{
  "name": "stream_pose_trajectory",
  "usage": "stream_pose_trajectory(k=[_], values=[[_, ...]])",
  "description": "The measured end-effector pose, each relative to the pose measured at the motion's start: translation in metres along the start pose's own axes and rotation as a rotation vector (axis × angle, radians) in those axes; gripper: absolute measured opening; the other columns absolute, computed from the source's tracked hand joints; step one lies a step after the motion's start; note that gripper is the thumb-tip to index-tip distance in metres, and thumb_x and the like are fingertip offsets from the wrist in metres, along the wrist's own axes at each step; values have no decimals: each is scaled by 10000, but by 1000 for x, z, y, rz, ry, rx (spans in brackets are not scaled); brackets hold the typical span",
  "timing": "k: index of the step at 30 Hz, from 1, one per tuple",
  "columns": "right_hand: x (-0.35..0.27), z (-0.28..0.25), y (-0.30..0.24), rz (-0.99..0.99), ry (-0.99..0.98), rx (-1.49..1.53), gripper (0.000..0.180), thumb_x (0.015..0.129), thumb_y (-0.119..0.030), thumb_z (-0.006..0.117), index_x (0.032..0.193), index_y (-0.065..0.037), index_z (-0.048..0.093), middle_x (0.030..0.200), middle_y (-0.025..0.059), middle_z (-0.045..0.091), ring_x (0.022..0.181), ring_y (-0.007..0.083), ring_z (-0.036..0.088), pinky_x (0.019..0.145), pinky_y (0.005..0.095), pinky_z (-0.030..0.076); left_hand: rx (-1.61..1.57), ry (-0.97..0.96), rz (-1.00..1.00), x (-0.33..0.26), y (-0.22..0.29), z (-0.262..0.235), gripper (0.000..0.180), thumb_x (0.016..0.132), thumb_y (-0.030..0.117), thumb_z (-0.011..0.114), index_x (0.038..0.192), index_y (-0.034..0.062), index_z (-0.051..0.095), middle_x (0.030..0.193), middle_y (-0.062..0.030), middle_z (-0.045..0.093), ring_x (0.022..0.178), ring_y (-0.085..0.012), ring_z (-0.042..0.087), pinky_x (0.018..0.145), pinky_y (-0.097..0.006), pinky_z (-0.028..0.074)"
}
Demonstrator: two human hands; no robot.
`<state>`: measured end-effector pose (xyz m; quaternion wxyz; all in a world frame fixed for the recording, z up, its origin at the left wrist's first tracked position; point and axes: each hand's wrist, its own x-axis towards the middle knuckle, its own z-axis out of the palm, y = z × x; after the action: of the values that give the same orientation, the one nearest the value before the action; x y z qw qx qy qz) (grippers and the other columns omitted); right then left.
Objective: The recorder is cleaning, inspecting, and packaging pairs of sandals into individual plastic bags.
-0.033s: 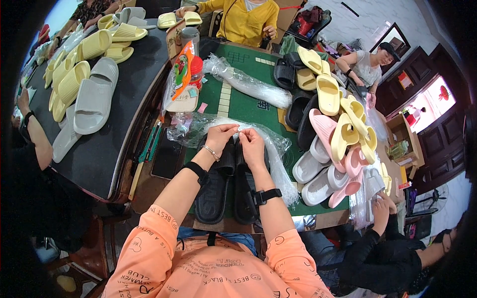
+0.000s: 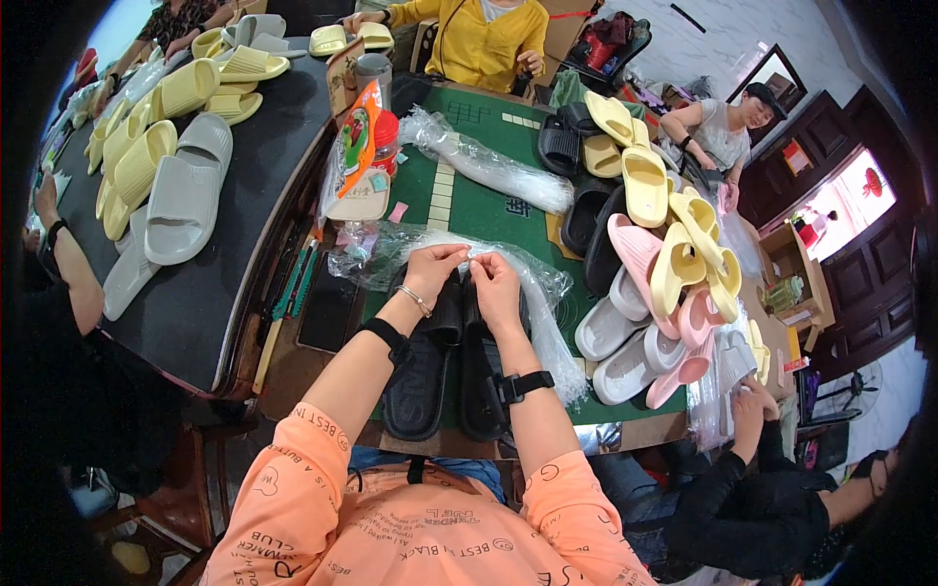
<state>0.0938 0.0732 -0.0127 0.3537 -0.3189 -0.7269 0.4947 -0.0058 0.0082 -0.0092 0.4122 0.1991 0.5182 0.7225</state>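
Left hand [image 2: 433, 266] and right hand [image 2: 494, 283]: both pinching clear plastic bag [image 2: 532, 293] above black slippers [image 2: 445, 366] on green tabletop [image 2: 489, 210]; unchanged from earlier frame.

Two black slippers [image 2: 445, 366] (pair), one clear bag [image 2: 532, 293], two hands.

Workroom interior: a green-topped worktop [image 2: 489, 210] stands beside a dark worktop [image 2: 254, 195]. At right, dark wooden panelled doors [image 2: 860, 293] flank a bright window [image 2: 845, 200], near a small wooden shelf unit [image 2: 791, 264] and white tiled wall [image 2: 723, 39].
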Motion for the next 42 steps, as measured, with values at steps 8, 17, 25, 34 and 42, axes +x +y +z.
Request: stream_pose_trajectory(k=[8, 17, 25, 34, 42], values=[[-2, 1, -4, 18, -14, -9, 86, 780, -86, 544, 775, 0, 539, 627, 12, 534, 557, 68, 467, 524, 215, 385, -18, 9, 4, -1, -1, -2, 209, 764, 101, 604, 941, -10, 602, 681, 48, 525, 514, -15, 337, 445, -158, 254], [0, 2, -5, 16, -18, -11, 71, 787, -77, 534, 770, -7, 532, 626, -13, 514, 560, 47, 449, 517, 196, 367, 24, -4, 11, 0, -1, -3, 188, 766, 107, 601, 923, 5, 616, 705, 44, 545, 533, -13, 362, 460, -158, 275], [0, 1, 8, -26, 80, -24, 104, 797, -113, 519, 788, -10, 531, 640, 39, 548, 566, 94, 485, 551, 241, 406, 142, -41, 20, -5, 5, 1, 233, 739, 174, 606, 875, -13, 632, 763, -18, 602, 680, -71, 498, 605, -202, 385], [-4, -4, -7, 43, -40, 234, 66, 813, -66, 512, 765, -20, 513, 635, -20, 501, 575, 40, 444, 536, 179, 360, 112, -13, 46, -2, 0, 3, 177, 748, 157, 622, 811, -7, 626, 676, 18, 562, 606, -47, 464, 552, -180, 359], [-2, -2, -2, 61, -30, 279, 79, 809, -71, 522, 758, -11, 518, 638, -8, 520, 579, 47, 463, 543, 180, 370, 212, -34, 104, -2, -1, 3, 188, 752, 177, 616, 803, -4, 629, 555, 64, 456, 465, -17, 332, 422, -170, 239]])
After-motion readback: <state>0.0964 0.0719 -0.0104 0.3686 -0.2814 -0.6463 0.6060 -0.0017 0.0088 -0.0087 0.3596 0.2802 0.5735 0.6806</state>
